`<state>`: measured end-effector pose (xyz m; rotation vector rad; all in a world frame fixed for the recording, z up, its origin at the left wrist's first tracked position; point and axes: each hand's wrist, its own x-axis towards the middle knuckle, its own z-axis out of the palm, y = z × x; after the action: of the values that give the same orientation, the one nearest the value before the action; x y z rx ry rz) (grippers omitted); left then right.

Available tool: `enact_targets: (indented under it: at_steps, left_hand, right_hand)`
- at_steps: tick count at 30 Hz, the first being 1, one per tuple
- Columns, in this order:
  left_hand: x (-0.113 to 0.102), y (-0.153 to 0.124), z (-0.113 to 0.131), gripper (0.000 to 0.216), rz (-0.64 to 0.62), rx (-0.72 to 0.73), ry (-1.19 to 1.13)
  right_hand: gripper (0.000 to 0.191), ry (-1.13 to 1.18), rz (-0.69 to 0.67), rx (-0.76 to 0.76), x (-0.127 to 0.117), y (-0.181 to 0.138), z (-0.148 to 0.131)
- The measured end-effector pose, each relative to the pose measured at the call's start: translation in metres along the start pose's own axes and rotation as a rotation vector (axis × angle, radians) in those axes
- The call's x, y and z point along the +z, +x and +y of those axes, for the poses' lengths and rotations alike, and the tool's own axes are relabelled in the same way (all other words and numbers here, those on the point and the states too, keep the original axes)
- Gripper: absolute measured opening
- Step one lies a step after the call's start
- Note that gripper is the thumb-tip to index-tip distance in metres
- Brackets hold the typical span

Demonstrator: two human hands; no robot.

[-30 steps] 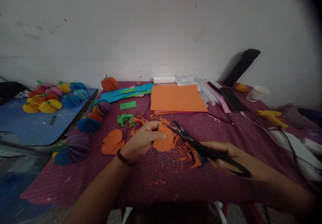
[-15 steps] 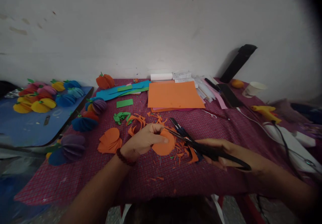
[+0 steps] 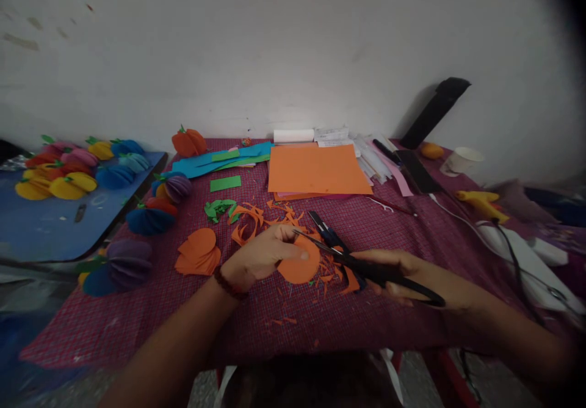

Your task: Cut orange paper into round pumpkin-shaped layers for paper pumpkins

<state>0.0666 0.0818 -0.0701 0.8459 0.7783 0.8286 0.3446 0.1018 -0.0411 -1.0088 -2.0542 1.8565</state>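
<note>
My left hand point(image 3: 268, 252) pinches an orange paper circle point(image 3: 300, 267) between thumb and fingers, above the middle of the table. In my right hand point(image 3: 403, 273) is a pair of black-handled scissors point(image 3: 366, 269), fingers wrapped round the handles. The blades reach left along the circle's upper edge, close to my left fingertips. Orange paper scraps point(image 3: 249, 222) lie behind and beside the circle. A dark blue cutter point(image 3: 332, 234) lies under the scissors, partly hidden. Left of my left hand, a fanned pile of cut orange circles point(image 3: 199, 252) rests on the cloth.
Orange sheets point(image 3: 315, 170) are stacked at the back, beside blue paper strips point(image 3: 196, 163). Coloured paper pumpkins point(image 3: 73, 185) crowd the blue board point(image 3: 27, 231) at left. Rightward are a black phone point(image 3: 417, 171), a paper cup point(image 3: 462, 160) and a corded yellow glue gun point(image 3: 480, 203).
The scissors and my right hand have shifted slightly left, and the handles look a little closer together. My left hand still holds the circle. The view has tilted slightly.
</note>
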Motion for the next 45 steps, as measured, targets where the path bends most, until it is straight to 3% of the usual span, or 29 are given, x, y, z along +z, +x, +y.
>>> enact_targets:
  at_steps: [3,11,22,25,28,32,35,37,40,43,45]
  left_hand:
    - [-0.001,0.000,0.000,0.017,-0.019,-0.008,-0.009]
    - [-0.004,0.001,-0.001,0.019,0.000,-0.035,0.041]
    - [-0.005,0.000,-0.001,0.024,-0.010,-0.049,0.042]
    - [-0.005,0.001,-0.001,0.027,-0.003,-0.032,0.067]
    - [-0.002,0.001,0.000,0.022,0.145,0.185,0.212]
    - [0.002,-0.007,0.006,0.005,0.483,0.943,0.844]
    - [0.003,-0.018,0.009,0.023,0.523,1.408,1.365]
    - [0.003,-0.024,0.009,0.029,0.512,1.530,1.554]
    - [0.005,-0.028,0.007,0.027,0.523,1.599,1.648]
    - [0.009,-0.026,0.006,0.028,0.500,1.623,1.633]
    - [0.013,-0.021,0.003,0.026,0.549,1.541,1.459]
  right_hand:
    - [0.067,-0.012,-0.020,-0.014,0.001,0.001,-0.003]
    - [0.058,-0.006,0.107,0.001,0.013,-0.008,-0.018]
    - [0.054,-0.045,-0.018,-0.051,-0.002,0.001,0.006]
    - [0.055,-0.114,0.032,-0.073,-0.012,0.000,0.011]
    - [0.051,-0.361,0.229,-0.110,-0.032,-0.001,0.025]
    - [0.049,-0.868,0.565,-0.163,-0.059,-0.006,0.062]
    - [0.042,-1.084,0.620,-0.137,-0.069,-0.014,0.090]
    - [0.038,-1.142,0.603,-0.146,-0.070,-0.020,0.100]
    - [0.034,-1.165,0.619,-0.179,-0.064,-0.024,0.093]
    - [0.032,-1.070,0.665,-0.284,-0.047,-0.017,0.062]
    - [0.030,-0.944,0.673,-0.394,-0.028,-0.004,0.035]
